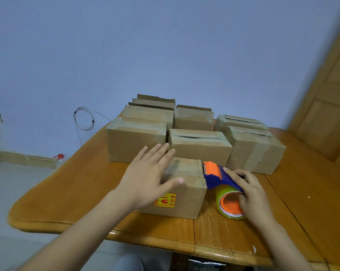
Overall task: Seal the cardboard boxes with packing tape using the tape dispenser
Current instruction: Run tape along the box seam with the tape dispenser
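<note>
The left hand (147, 173) hovers flat with fingers spread over the near box (184, 200) on the wooden table (77, 192). The right hand (252, 194) grips the tape dispenser (217, 176), whose orange head is at the box's right top edge. More boxes (200, 147) stand behind.

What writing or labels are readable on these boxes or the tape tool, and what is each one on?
"易碎品": large red characters, turned sideways, on the yellow sticker on the front of the nearest box.
Smaller red characters and symbols on the same sticker: too small to read.
Boxes behind: no text visible.
Tape dispenser: no text visible.
</note>
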The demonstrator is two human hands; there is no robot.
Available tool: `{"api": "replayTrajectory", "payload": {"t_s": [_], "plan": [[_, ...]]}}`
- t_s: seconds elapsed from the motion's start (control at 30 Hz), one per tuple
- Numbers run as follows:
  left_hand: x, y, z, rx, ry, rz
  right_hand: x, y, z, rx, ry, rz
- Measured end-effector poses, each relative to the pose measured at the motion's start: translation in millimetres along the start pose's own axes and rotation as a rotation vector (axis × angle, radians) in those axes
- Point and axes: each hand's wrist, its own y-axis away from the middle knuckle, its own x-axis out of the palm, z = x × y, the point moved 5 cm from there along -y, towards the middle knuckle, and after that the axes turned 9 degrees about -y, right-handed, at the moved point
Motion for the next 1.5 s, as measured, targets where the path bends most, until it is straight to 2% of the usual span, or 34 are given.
{"api": "replayTrajectory", "payload": {"t_s": [0.17,0.3,0.43,1.0,1.13,1.27,1.5], "plan": [[15.0,-23.3,-43.9,0.116,0.027,0.100,12.8,5.7,26.4,-0.050,0.002,-0.016],[24.6,-26.0,-32.4,0.091,-0.035,0.217,19.8,9.2,40.2,-0.047,0.008,-0.011],[22.4,-23.5,-17.0,0.095,-0.030,0.270,26.1,7.2,50.7,-0.010,-0.040,0.074],[28.4,-23.6,2.6,0.102,0.023,0.319,24.3,0.7,64.1,-0.015,0.067,0.313],[28.5,-23.3,2.0,0.087,0.037,0.314,21.3,3.3,67.1,0.011,0.153,0.383],[29.0,-22.5,2.4,0.087,0.022,0.285,15.1,4.6,63.7,-0.049,0.263,0.351],[28.9,-21.3,1.9,0.082,0.018,0.289,11.6,1.8,61.7,-0.075,0.263,0.494]]}}
